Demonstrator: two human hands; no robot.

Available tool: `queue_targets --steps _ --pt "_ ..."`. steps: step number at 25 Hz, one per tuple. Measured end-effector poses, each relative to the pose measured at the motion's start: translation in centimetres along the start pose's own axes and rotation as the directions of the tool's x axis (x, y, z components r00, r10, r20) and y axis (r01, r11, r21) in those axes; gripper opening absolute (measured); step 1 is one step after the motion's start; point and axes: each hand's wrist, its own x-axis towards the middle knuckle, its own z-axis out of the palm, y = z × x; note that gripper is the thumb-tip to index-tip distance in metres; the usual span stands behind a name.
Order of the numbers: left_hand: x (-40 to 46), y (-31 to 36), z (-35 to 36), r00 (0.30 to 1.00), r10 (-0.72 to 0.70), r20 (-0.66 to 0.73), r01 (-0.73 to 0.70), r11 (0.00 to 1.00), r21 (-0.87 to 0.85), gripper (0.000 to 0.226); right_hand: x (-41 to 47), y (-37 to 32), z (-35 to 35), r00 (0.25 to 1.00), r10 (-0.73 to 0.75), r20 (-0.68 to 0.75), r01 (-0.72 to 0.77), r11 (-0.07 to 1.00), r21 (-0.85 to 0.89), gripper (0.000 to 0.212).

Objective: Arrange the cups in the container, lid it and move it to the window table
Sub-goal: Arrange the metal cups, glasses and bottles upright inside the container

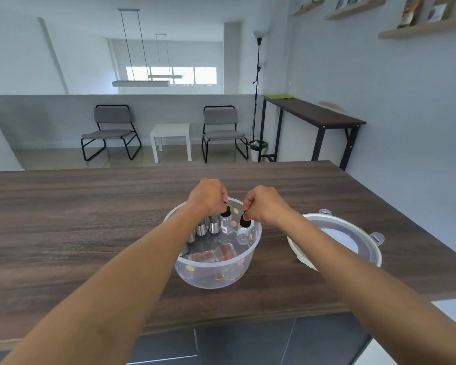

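A clear round plastic container (208, 279) with coloured dots stands on the dark wooden table, near its front edge. Inside it are several small steel cups (208, 227), clear cups (225, 252) and two small clear bottles with black caps. My left hand (208, 197) pinches the cap of the left bottle (226, 223). The right bottle (244, 230) is held by its cap in my right hand (263, 205). Both bottles hang upright inside the container's far half. The container's lid (348, 239), white and grey with clip tabs, lies on the table just to the right.
The wooden table (90, 219) stretches left and back. Beyond it stand two grey chairs (111, 130), a small white side table (171, 139), a floor lamp (257, 88) and a tall dark console table (313, 114) along the right wall.
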Motion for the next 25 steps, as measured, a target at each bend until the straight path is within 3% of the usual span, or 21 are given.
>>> queue_targets --steps 5,8,11,12,14,16,17,20,25 --pt "0.6 0.0 1.1 1.000 0.017 -0.012 -0.017 0.999 0.051 0.018 0.2 0.0 0.3 1.000 -0.012 -0.003 0.012 1.000 -0.025 0.009" --pt "0.2 0.0 0.8 0.999 0.048 0.019 -0.049 0.996 0.078 0.032 0.3 -0.2 0.4 1.000 0.006 -0.018 -0.006 0.999 -0.037 0.009" --pt "-1.0 -0.2 -0.5 0.998 0.063 0.024 -0.063 0.998 -0.004 0.045 0.5 -0.3 0.4 1.000 0.009 -0.026 -0.010 0.998 -0.061 0.008" --pt "-1.7 -0.4 -1.1 0.996 0.072 0.059 -0.071 0.997 -0.011 0.042 0.7 -0.4 0.5 1.000 0.008 -0.031 -0.010 0.998 -0.066 0.008" --pt "-3.1 -0.9 -2.3 0.960 0.066 0.274 -0.084 0.995 0.057 0.031 1.1 -0.6 0.6 0.999 0.007 -0.041 -0.010 0.998 -0.070 0.010" --pt "-4.7 -1.3 -2.9 0.836 -0.039 0.548 -0.039 0.991 0.131 0.032 1.4 -0.8 0.8 0.999 0.001 -0.037 -0.003 0.998 -0.062 0.011" --pt "-5.3 -1.5 -2.8 0.781 -0.095 0.618 -0.031 0.981 0.190 0.035 1.5 -0.9 0.9 1.000 -0.006 -0.027 0.005 0.998 -0.058 0.011" --pt "-6.1 -2.3 -2.1 0.768 -0.149 0.623 -0.092 0.937 0.337 0.041 1.8 -0.9 1.4 1.000 -0.022 -0.005 0.022 0.998 -0.057 0.010" --pt "-6.4 -2.7 -1.1 0.780 -0.148 0.608 -0.090 0.935 0.343 0.051 1.3 -1.0 1.3 0.998 -0.057 -0.012 0.055 0.992 -0.114 0.022"
